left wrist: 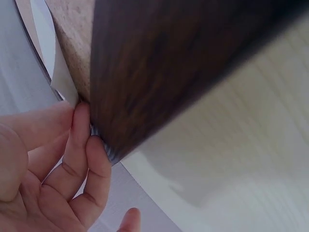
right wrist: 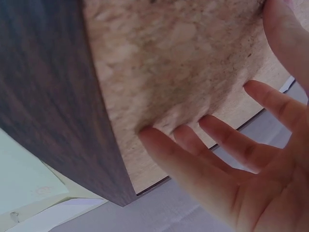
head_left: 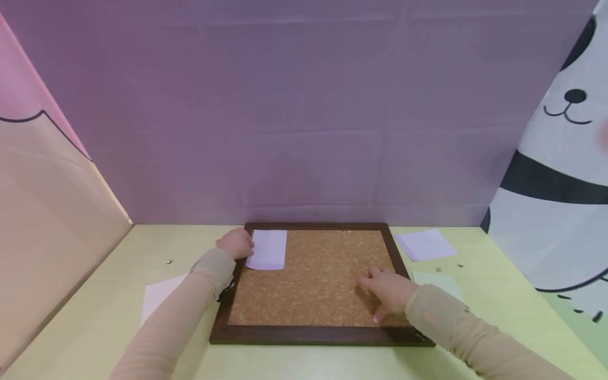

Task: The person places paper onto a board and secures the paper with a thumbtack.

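A cork board (head_left: pixel 313 285) in a dark brown wooden frame (head_left: pixel 323 334) lies on the table. Over its far left corner is a pale lilac paper note (head_left: pixel 268 248). My left hand (head_left: pixel 235 244) is at that corner, its thumb and fingers pinching the note's left edge right beside the frame. In the left wrist view the note (left wrist: pixel 63 82) curls up from the cork above my fingertips. On the right part of the board, my right hand (head_left: pixel 390 290) spreads its fingers with the tips at the cork (right wrist: pixel 159 63), gripping nothing.
A lilac note (head_left: pixel 426 245) and a pale green note (head_left: pixel 439 284) lie right of the board. A whitish note (head_left: pixel 159 295) is partly under my left forearm. Small shiny pieces (head_left: pixel 169 261) dot both sides. A purple cloth (head_left: pixel 304 116) hangs behind the table.
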`<state>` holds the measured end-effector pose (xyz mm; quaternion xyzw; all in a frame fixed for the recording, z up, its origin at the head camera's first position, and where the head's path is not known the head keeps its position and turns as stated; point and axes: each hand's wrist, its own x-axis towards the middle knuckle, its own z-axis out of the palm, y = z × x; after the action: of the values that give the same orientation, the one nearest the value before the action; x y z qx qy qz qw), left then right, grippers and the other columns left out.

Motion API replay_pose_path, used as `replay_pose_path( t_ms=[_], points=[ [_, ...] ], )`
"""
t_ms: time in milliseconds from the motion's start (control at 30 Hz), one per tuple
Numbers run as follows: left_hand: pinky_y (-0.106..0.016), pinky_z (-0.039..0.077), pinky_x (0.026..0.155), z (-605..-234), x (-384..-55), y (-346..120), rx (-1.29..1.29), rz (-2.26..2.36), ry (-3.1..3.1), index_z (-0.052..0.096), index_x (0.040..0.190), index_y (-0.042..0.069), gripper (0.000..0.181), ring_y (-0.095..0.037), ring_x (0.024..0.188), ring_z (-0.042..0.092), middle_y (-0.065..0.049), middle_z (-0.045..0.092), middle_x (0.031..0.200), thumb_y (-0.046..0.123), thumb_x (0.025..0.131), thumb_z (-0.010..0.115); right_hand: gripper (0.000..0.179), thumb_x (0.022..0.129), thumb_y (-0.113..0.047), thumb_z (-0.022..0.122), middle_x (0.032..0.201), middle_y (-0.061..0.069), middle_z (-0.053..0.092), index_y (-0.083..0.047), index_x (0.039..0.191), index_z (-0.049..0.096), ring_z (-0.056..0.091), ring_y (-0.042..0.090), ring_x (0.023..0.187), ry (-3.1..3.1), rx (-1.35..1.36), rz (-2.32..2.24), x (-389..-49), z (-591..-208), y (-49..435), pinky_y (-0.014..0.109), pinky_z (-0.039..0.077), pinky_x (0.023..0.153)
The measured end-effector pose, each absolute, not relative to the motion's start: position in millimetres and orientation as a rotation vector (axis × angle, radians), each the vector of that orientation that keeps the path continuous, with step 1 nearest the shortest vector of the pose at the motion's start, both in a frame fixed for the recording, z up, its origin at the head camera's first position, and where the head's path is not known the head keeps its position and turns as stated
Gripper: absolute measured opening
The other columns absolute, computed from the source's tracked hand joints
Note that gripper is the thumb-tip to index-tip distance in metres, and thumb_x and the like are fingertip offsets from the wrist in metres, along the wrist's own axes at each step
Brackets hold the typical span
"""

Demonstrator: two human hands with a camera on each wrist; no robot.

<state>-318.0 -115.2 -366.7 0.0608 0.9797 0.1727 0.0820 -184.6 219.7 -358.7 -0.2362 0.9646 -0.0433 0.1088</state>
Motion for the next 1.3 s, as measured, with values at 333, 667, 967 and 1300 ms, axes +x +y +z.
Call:
replay_pose_path(
  t_ms=[333, 667, 967, 1300],
  points=[
    [-0.055, 0.043, 0.092, -364, -317, -114, 0.187, 0.495, 2.912, 0.072, 0.102, 0.007, 0.028, -0.031, 0.103, 0.061, -0.010, 0.068, 0.109, 0.017, 0.077, 0.074, 0.055, 0.062, -0.022, 0.087, 0.096, 0.006, 0.053, -0.013, 0.109, 0.060, 0.055, 0.022, 0.084, 2.765, -0.637, -0.177, -195, -347, 214, 0.042, 0.051, 0.074],
    [-0.057, 0.041, 0.094, -361, -317, -112, 0.169, 0.475, 2.907, 0.072, 0.101, 0.007, 0.028, -0.030, 0.102, 0.061, -0.010, 0.069, 0.108, 0.017, 0.076, 0.075, 0.051, 0.076, -0.023, 0.079, 0.125, 0.013, 0.057, -0.010, 0.122, 0.059, 0.055, 0.031, 0.115, 2.744, -0.719, -0.257, -229, -346, 173, 0.045, 0.045, 0.098],
    [-0.056, 0.041, 0.093, -363, -320, -112, 0.153, 0.472, 2.912, 0.072, 0.099, 0.008, 0.025, -0.029, 0.099, 0.062, -0.008, 0.070, 0.105, 0.017, 0.076, 0.076, 0.045, 0.083, -0.028, 0.072, 0.136, 0.012, 0.052, -0.012, 0.124, 0.060, 0.048, 0.028, 0.127, 2.718, -0.756, -0.171, -242, -343, 127, 0.041, 0.038, 0.108],
    [-0.057, 0.041, 0.092, -365, -320, -110, 0.157, 0.467, 2.914, 0.073, 0.097, 0.009, 0.023, -0.028, 0.097, 0.062, -0.008, 0.070, 0.104, 0.017, 0.075, 0.076, 0.037, 0.084, -0.029, 0.071, 0.119, 0.011, 0.059, -0.011, 0.115, 0.062, 0.057, 0.024, 0.109, 2.740, -0.799, -0.209, -260, -350, 104, 0.039, 0.047, 0.096]
  ],
)
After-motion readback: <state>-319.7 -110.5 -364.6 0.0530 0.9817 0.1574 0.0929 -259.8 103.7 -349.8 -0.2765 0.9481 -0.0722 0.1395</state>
